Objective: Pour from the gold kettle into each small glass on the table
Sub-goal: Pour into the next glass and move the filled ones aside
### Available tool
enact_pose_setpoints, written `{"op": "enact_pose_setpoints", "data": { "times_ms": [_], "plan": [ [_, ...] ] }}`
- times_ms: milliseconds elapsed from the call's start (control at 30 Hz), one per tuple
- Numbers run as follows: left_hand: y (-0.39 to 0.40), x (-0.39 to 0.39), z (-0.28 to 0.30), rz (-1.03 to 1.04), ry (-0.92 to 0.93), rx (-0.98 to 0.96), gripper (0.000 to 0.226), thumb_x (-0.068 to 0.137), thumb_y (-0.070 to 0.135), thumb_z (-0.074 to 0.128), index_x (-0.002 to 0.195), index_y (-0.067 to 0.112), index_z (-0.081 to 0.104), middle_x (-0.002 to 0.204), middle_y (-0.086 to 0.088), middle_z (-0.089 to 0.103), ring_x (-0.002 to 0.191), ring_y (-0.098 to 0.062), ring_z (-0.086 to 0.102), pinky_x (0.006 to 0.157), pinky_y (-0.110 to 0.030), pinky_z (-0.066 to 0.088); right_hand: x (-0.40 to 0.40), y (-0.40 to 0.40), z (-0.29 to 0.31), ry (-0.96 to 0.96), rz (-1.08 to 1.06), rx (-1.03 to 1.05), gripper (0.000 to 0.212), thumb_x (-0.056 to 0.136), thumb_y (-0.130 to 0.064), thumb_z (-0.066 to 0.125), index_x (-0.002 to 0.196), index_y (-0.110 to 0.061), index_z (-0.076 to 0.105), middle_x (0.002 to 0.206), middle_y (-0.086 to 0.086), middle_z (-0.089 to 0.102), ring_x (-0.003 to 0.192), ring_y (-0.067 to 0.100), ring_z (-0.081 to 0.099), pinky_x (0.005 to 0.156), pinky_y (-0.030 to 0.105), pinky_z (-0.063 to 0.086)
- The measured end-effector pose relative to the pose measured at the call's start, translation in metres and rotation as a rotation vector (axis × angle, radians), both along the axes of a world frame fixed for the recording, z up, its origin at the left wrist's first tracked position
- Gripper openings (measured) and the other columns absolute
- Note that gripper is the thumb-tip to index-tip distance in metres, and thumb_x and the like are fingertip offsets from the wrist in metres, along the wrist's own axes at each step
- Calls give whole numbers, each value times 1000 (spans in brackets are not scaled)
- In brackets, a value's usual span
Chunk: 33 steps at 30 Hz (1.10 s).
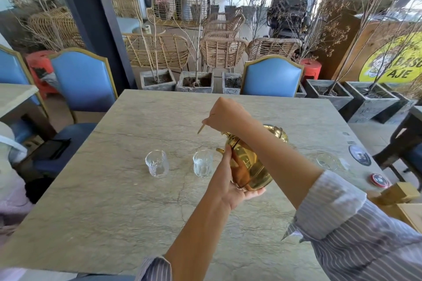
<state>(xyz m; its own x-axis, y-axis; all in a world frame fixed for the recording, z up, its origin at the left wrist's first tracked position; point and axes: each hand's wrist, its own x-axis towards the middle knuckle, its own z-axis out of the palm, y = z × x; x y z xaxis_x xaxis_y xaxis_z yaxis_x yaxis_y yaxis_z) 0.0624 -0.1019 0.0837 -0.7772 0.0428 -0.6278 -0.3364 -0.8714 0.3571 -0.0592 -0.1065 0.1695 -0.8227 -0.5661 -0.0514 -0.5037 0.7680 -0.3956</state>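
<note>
The only lettering I can read from where I stand is on a yellow round sign (397,64) fixed to the brown board at the far right, behind the bare branches — its lower line reads "AJE", and above that run larger letters, partly hidden, something like "BASC". Two round coasters (359,155) by the table's right edge carry printed designs — too small to read.
</note>
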Motion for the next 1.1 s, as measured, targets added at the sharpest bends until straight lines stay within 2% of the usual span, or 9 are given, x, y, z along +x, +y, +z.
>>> {"op": "enact_pose_setpoints", "data": {
  "times_ms": [133, 500, 667, 733, 833, 933, 1033, 1100],
  "plan": [
    [1, 1, 6, 7, 31, 21, 56, 85, 60, 71, 118, 16, 62, 139, -27, 59, 131, -53, 54, 107, -75, 39, 1, 0, 8, 22, 22, -11, 45, 88, -36, 68, 57, -11, 47, 55, 3, 50, 54, 23, 51, 54, 30, 43],
    [1, 5, 15, 9, 70, 6, 50, 87, 58, 69, 115, 17, 64, 137, -28, 61, 129, -53, 56, 109, -73, 38, 5, 1, 25, 95, 71, -11, 45, 87, -38, 68, 59, -13, 44, 57, 2, 47, 62, 26, 52, 60, 32, 44],
    [-1, 4, 9, -3, 59, -13, 54, 86, 60, 70, 119, 19, 63, 138, -27, 61, 129, -52, 56, 107, -73, 40, 6, 1, 15, 104, 71, -35, 37, 87, -38, 68, 86, -1, 70, 58, 3, 55, 59, 24, 56, 54, 29, 42],
    [-2, 3, 4, -12, 45, -22, 57, 85, 60, 70, 123, 18, 62, 137, -27, 62, 128, -51, 57, 106, -72, 42, 6, 1, 7, 107, 58, -42, 39, 87, -39, 68, 92, -1, 73, 64, 7, 63, 60, 25, 58, 52, 31, 45],
    [-6, 2, -8, -20, 7, -37, 62, 84, 59, 74, 128, 18, 59, 139, -25, 61, 130, -51, 56, 104, -72, 44, 6, 2, -9, 90, 32, -59, 38, 88, -40, 67, 97, -3, 75, 79, 9, 73, 69, 27, 66, 58, 36, 56],
    [-12, 0, -23, -38, -40, -53, 60, 83, 57, 75, 126, 18, 59, 132, -24, 61, 132, -50, 53, 107, -72, 41, 9, 6, -26, 79, -4, -103, 36, 88, -40, 67, 100, -7, 76, 78, 5, 71, 65, 24, 63, 51, 30, 47],
    [-21, -1, -39, -71, -81, -60, 60, 83, 56, 76, 124, 15, 61, 116, -21, 66, 131, -48, 54, 111, -71, 37, 14, 12, -43, 50, -48, -177, 34, 89, -39, 65, 102, -10, 77, 89, 8, 77, 76, 25, 70, 65, 36, 59],
    [-26, -2, -50, -88, -103, -86, 61, 82, 56, 78, 125, 15, 62, 117, -20, 68, 129, -47, 56, 112, -71, 36, 17, 16, -54, 33, -76, -231, 32, 90, -39, 64, 102, -13, 77, 92, 8, 78, 81, 26, 72, 70, 38, 60]
  ]
}}
